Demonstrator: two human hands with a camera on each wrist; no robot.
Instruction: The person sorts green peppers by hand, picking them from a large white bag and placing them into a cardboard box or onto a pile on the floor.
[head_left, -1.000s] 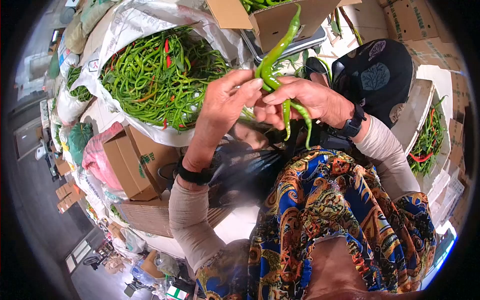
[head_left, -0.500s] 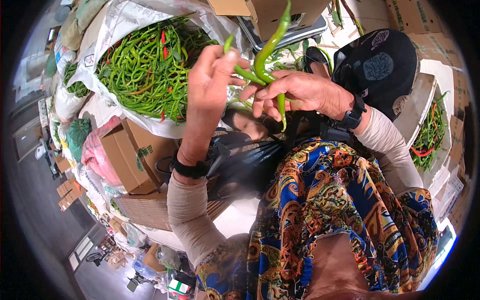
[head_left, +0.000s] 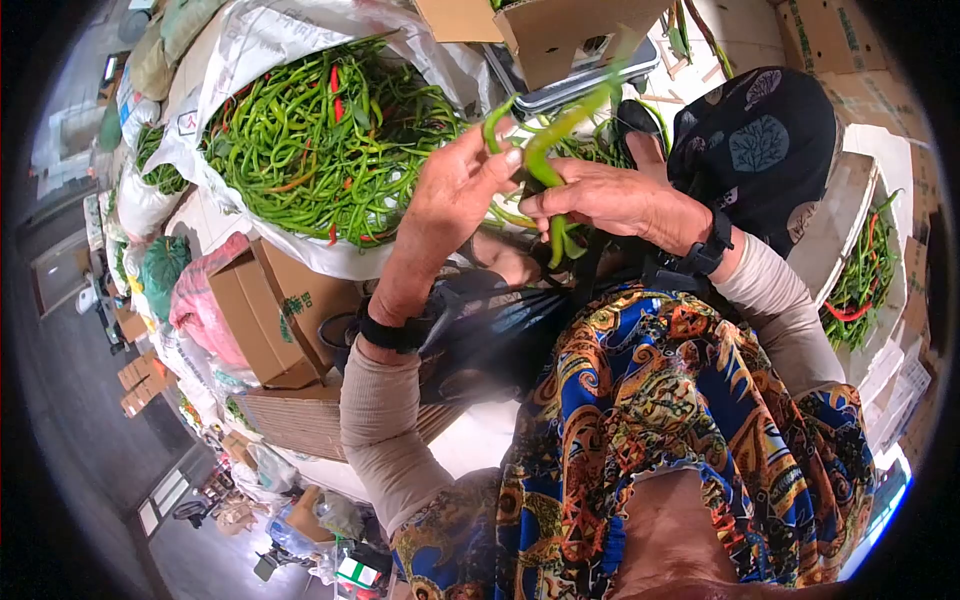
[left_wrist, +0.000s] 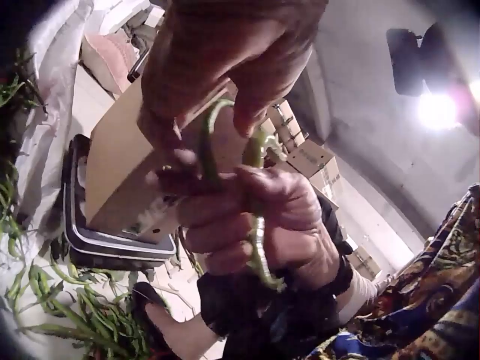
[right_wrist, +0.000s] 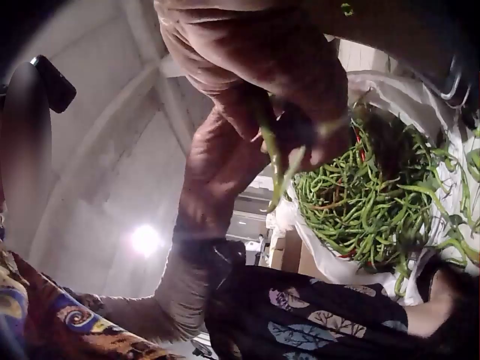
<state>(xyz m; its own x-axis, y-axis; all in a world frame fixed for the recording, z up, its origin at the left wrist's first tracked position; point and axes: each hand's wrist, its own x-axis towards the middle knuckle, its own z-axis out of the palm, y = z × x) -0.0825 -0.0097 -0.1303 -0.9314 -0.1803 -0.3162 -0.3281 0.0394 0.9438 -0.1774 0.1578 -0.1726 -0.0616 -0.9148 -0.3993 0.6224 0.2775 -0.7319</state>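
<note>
My left hand (head_left: 448,192) pinches a slim, curved green chili pepper (head_left: 490,128) between thumb and fingers. Close beside it, my right hand (head_left: 637,205) grips long green chili peppers (head_left: 540,165); their upper ends blur and their tips poke out below the fingers. In the left wrist view, a bent chili (left_wrist: 208,146) rises between the two hands, and the tip of another (left_wrist: 259,251) hangs along the right fingers. Seen from the right wrist, pepper ends (right_wrist: 271,146) stick out under my right hand. Curled fingers hide the middles of the peppers.
A white sack (head_left: 232,50) full of green chilies (head_left: 300,160) stands at left. Beyond the hands are a cardboard box (head_left: 560,45) on a dark-rimmed scale (head_left: 590,90). A foam box (head_left: 840,215) of chilies stands at right. Another carton (head_left: 290,310) sits at lower left.
The hands were together around the peppers. Half a second ago my left hand had drawn left with one chili; now it is nearer the right hand again, and the right hand's peppers have tilted right.
</note>
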